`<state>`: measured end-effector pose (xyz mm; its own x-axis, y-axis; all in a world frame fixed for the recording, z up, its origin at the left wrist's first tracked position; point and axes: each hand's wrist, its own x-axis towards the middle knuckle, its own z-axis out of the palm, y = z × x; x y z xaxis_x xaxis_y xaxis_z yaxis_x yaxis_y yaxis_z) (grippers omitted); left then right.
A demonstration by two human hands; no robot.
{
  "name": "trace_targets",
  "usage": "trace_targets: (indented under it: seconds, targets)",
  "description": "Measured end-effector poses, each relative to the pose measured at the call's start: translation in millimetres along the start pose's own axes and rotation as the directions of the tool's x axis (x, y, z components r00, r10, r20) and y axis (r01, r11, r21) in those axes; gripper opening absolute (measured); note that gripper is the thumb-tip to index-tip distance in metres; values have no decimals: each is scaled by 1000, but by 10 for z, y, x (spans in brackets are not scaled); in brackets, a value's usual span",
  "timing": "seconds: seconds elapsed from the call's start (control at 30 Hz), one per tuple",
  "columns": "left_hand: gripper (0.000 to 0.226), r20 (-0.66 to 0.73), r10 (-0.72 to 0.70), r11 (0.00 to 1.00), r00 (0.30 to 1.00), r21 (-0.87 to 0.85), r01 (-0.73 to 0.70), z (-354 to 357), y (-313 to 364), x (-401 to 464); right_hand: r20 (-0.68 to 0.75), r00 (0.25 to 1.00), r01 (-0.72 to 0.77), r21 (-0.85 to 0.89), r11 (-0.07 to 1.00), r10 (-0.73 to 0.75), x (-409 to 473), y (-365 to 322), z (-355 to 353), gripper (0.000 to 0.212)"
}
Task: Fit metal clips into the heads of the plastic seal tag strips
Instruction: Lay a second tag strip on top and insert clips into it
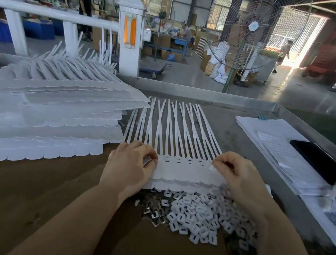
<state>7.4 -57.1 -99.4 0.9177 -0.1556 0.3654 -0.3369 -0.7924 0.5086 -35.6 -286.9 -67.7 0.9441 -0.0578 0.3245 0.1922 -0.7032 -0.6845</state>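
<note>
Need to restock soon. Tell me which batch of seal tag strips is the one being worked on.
The single sheet of strips lying flat between the left hand and right hand, above the clip pile. The tall stack to the left sits untouched.

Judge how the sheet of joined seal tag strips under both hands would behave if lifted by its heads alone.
The sheet of seal tag strips would probably flop: its long thin tails cross and splay unevenly. It looks light, being thin plastic. The joined heads should lift together, since they form one band between the left hand and right hand.
</note>
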Motion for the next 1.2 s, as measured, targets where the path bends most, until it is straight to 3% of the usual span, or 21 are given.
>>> trace_targets:
  seconds: [0.13,0.3,0.63,0.9,1.2]
  targets:
    - [9,-2,-1,1000,1000,2,1,2,-6,-3,-215,974,-98,-94,991,76,43,81,37,10]
    - [10,1,6,1000,1000,6,-6,8,-13,1,-322,944,-123,-150,981,69,59,136,61,11]
    - [8,-11,6,1000,1000,-4,-6,14,-13,-2,-358,930,-144,-141,979,85,80,173,72,16]
    - [8,-8,2,1000,1000,-3,-2,3,-11,-10,-436,899,-178,-279,944,41,75,227,46,15]
    - [8,0,0,1000,1000,-6,0,-1,-5,-16,-325,944,-176,-333,926,62,126,198,80,18]
